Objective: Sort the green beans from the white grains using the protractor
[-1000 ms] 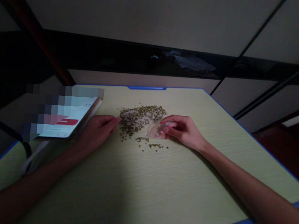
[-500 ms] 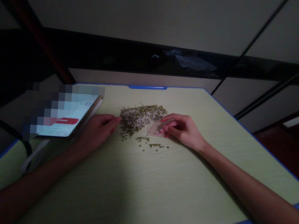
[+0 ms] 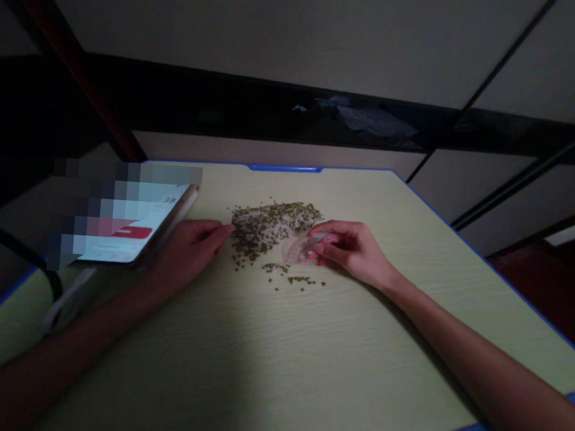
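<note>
A low pile of green mung beans mixed with whitish grains, which look like rice (image 3: pixel 280 223), lies on the table. My right hand (image 3: pixel 351 249) pinches a clear protractor with pink markings (image 3: pixel 297 249) between thumb and fingers, its curved edge toward the pile's right side. At the pile's left edge rests my left hand (image 3: pixel 191 248), fingers curled in and thumb tip against the beans. Whether anything is inside those fingers is hidden. A few loose green beans (image 3: pixel 297 280) lie in short rows in front of the pile, apart from the white grains.
A lit phone (image 3: pixel 123 230), partly blurred out, leans at the left beside my left forearm, with a pale cable (image 3: pixel 67 298) below it. The light wooden table (image 3: pixel 316 362) has a blue rim. Cabinet panels (image 3: pixel 291 25) stand right behind its far edge.
Both hands, the protractor and the pile stay almost where they were. The time digits on the phone screen now end in 38 instead of 37.
</note>
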Available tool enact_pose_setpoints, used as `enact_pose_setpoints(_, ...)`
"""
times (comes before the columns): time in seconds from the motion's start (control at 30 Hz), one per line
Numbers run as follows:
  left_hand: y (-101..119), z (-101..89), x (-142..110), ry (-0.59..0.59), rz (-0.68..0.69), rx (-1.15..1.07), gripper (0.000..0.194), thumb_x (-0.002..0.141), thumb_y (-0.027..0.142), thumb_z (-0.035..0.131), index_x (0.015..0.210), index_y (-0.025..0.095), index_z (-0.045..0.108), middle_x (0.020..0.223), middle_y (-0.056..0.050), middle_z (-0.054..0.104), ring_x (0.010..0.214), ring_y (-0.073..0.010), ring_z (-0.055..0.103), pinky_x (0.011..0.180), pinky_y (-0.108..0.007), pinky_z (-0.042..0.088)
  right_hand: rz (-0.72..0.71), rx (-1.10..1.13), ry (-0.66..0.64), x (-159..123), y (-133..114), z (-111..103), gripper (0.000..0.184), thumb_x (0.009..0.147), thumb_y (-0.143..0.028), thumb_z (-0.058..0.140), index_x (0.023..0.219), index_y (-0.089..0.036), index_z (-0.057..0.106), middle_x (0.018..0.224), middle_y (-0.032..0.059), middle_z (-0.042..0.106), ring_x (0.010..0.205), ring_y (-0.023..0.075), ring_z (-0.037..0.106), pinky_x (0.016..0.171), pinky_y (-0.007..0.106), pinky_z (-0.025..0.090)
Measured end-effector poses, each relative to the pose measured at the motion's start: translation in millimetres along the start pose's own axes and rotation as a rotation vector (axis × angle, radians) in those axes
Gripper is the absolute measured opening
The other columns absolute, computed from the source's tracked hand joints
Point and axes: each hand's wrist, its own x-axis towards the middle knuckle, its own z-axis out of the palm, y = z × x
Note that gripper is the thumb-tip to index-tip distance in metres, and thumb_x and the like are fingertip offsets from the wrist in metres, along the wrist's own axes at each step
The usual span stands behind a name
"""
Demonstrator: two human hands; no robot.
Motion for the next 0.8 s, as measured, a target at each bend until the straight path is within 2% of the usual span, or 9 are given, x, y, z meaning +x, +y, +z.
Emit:
enact_pose_setpoints(0.37,3.0,-0.6,-1.6,0.024,-0.032,0.054,0.036,0.071,0.041,0.044,0.043,0.019,0.040,0.036,0.008,0.034,0.037,-0.0066,0.032,0.042,-0.020,0.025,0.028,0.039,-0.023,-2.2,-0.5,-3.5,0.019,0.064,-0.012,0.064,0.083,-0.011,0.062,0.058,0.0000,0.062,0.051,0.0085,0.054,0.050,0.022,0.045)
enact_pose_setpoints(0.8,3.3,-0.3,-1.3,0.012,-0.028,0.048,0.035,0.071,0.040,0.044,0.043,0.019,0.039,0.036,0.008,0.034,0.036,-0.0064,0.032,0.043,-0.020,0.025,0.063,0.081,-0.031,-3.7,-0.2,-0.9,0.018,0.064,-0.012,0.064,0.082,-0.012,0.062,0.058,-0.0011,0.060,0.055,0.0101,0.057,0.056,0.026,0.048)
